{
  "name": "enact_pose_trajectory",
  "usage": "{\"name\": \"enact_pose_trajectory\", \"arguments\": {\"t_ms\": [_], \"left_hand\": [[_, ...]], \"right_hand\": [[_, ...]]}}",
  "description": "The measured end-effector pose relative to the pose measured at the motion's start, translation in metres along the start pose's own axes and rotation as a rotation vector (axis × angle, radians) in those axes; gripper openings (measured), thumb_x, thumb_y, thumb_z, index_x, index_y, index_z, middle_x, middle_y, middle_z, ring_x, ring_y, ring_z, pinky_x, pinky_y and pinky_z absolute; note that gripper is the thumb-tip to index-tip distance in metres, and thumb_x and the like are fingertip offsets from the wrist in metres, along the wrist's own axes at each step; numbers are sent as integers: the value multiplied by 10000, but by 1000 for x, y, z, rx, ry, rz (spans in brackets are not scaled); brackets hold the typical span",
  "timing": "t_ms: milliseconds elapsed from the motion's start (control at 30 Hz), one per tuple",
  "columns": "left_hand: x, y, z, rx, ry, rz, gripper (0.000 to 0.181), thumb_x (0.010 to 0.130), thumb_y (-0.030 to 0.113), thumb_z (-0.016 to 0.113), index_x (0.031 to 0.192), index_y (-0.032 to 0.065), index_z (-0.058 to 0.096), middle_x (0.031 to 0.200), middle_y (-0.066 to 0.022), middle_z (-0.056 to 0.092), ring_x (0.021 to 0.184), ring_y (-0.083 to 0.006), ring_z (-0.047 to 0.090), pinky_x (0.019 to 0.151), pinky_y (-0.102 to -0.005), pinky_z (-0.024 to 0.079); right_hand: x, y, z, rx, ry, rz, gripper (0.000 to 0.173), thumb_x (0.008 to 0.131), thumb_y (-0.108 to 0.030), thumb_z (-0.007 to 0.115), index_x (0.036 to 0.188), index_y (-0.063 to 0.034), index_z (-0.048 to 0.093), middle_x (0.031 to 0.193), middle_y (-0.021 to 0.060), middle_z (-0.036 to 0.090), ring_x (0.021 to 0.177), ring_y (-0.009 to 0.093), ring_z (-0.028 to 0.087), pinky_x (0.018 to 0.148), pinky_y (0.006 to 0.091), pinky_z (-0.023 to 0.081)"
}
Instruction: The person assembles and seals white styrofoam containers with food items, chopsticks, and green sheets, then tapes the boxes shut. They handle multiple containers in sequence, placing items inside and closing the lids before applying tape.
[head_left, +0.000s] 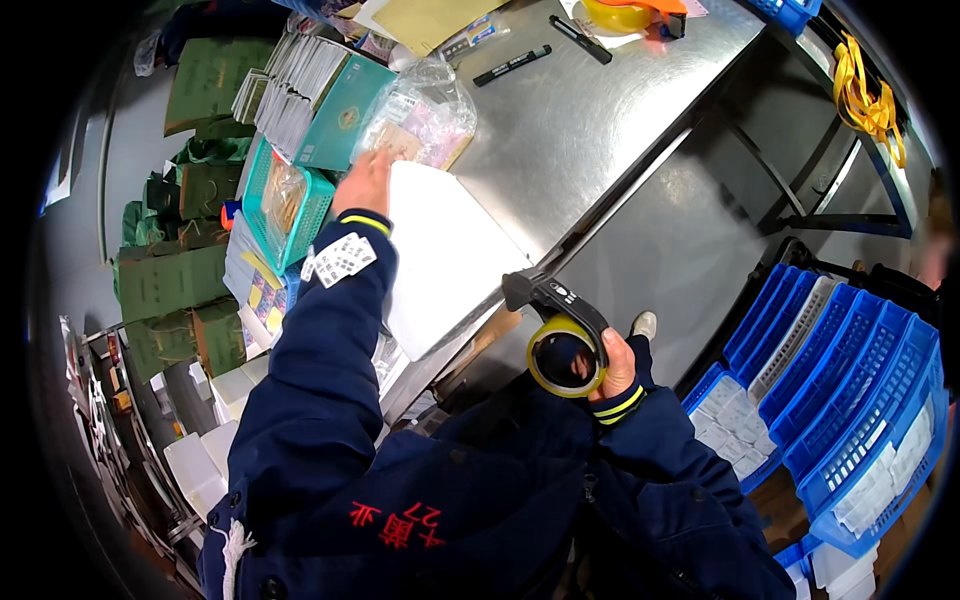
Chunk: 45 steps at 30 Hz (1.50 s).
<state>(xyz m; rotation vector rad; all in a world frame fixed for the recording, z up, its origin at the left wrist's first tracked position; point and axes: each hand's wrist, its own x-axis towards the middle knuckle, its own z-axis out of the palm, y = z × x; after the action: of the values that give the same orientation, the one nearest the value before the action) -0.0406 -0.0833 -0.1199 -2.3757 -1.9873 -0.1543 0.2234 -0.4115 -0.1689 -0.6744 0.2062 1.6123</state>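
My right hand (616, 365) grips a black tape dispenser (568, 298) loaded with a roll of yellowish tape (541, 352), near the front edge of the steel table (600, 112). Flat on that table lies a white sheet-like piece or box (442, 255). At its far left corner, my left hand (365, 184) reaches towards a clear plastic bag (439, 112) with printed items in it. The fingertips are partly hidden, so whether they hold anything cannot be told. Stickers (343, 259) bearing print are on my left sleeve.
Left of the bag stand a teal box with a row of cards (337, 112) and a turquoise basket (324, 196). Black markers (512, 65) and an orange tape dispenser (660, 6) lie at the back. Blue crates (847, 360) stand at right, green packages (172, 281) at left.
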Motion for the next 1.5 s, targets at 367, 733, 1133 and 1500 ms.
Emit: {"name": "enact_pose_trajectory", "arguments": {"t_ms": [367,733,1133,1500], "left_hand": [[-76,39,15,148,349,-15,501,890,373,502,1241,17,466,1290,-177,467,1183,-342,443,956,-472,362],[-80,166,-11,46,65,-68,561,889,368,471,1317,22,359,1411,-199,288,1319,-380,237,1001,-591,251],[-70,187,-15,-10,240,247,433,890,137,461,1312,55,407,1370,-120,393,1284,-330,324,1035,-518,227],[-67,182,-18,-140,185,416,398,885,110,479,1281,76,455,1289,-92,479,1277,-281,360,1062,-515,189]], "right_hand": [[128,-78,86,-87,131,-42,279,875,-378,561,749,-130,540,565,-4,471,493,122,451,480,254,408],[183,-99,125,-152,65,114,239,804,-339,681,838,-116,603,682,-9,558,567,88,493,531,228,437],[127,-106,26,19,-77,191,293,900,-273,549,952,12,599,766,77,623,560,148,564,501,277,479],[18,-59,-5,23,8,91,502,820,-379,619,1090,34,522,689,35,554,488,95,503,435,193,405]]}}
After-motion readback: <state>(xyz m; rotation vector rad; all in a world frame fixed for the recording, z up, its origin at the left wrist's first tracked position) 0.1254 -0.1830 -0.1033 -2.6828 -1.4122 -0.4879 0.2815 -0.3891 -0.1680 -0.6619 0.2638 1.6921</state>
